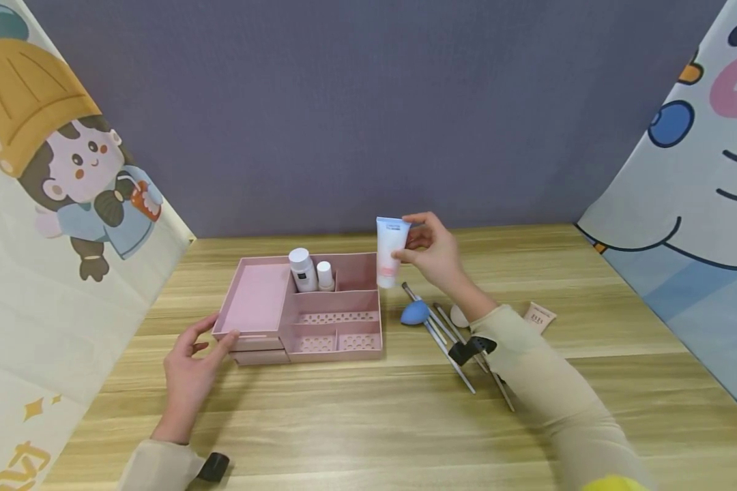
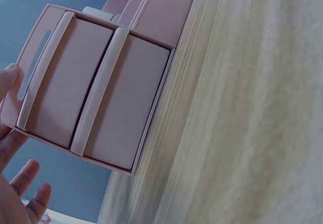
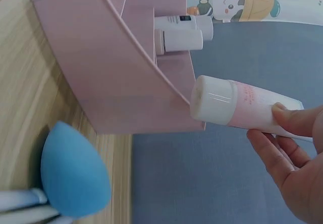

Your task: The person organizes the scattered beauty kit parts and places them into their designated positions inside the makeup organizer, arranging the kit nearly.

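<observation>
- The right hand (image 1: 432,249) is pinching the tube (image 1: 391,249) between thumb and curled fingers, gripping it near its flat end.
- The left hand (image 1: 190,368) is resting at eight o'clock on the pink organizer (image 1: 334,297), its thumb and a finger pinching the front corner while other fingers are spreading loosely.
- The tube is showing a mostly white body, a pale blue flat end with small dark print, a pink patch toward the other end and a plain white cap (image 3: 214,100).
- In the head view the tube is standing nearly upright in the air, its long axis running from twelve to six o'clock, the cap pointing to six.
- In the right wrist view the cap is pointing to nine o'clock, with the flat end trailing toward four.
- The tube is hanging at two o'clock from the organizer's middle, by its rear corner; whether they are touching, I cannot tell.
- Inside the organizer, a white bottle (image 1: 303,271) and a smaller bottle (image 1: 325,275) are standing at nine o'clock from the tube.
- At five o'clock from the tube, a blue sponge (image 1: 414,314) and several brushes (image 1: 447,352) are lying on the surface (image 1: 368,416).
- A beige packet (image 1: 539,316) is lying at four o'clock.
</observation>
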Demonstrator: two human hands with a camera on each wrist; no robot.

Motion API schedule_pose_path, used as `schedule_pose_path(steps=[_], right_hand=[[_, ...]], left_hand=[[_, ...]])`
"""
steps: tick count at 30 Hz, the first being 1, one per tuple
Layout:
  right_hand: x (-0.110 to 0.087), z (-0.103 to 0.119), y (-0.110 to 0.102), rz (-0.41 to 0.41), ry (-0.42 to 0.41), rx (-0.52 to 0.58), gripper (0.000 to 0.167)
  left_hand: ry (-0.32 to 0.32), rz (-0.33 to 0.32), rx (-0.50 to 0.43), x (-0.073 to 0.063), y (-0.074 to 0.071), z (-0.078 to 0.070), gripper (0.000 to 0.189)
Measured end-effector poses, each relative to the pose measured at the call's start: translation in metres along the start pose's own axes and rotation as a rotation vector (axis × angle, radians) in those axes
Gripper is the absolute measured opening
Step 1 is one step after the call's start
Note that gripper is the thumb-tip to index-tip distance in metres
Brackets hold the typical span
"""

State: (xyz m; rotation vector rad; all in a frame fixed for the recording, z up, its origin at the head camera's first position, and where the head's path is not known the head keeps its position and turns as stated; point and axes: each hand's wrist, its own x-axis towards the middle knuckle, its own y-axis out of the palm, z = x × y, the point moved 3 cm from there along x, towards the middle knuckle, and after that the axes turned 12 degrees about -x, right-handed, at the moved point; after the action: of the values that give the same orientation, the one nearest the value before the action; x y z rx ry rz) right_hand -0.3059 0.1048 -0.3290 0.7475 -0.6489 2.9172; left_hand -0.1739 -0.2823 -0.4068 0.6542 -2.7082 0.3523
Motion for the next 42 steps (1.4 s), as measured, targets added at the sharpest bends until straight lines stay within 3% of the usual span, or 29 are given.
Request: schedule_pose_path(steps=[18, 30, 42], right_hand=[[-0.006, 0.006, 0.033, -0.013, -0.058, 0.033, 0.052], [-0.007, 0.005, 0.05, -0.032, -0.112, 0.011, 0.049], [-0.007, 0.006, 0.065, 0.043, -0.181, -0.122, 0.042]], left_hand=[[-0.014, -0.006, 0.001, 0.001, 0.001, 0.002, 0.041], [0.017, -0.011, -0.004, 0.0, 0.001, 0.003, 0.04], [0.009, -0.005, 0.001, 0.0, 0.0, 0.003, 0.039]])
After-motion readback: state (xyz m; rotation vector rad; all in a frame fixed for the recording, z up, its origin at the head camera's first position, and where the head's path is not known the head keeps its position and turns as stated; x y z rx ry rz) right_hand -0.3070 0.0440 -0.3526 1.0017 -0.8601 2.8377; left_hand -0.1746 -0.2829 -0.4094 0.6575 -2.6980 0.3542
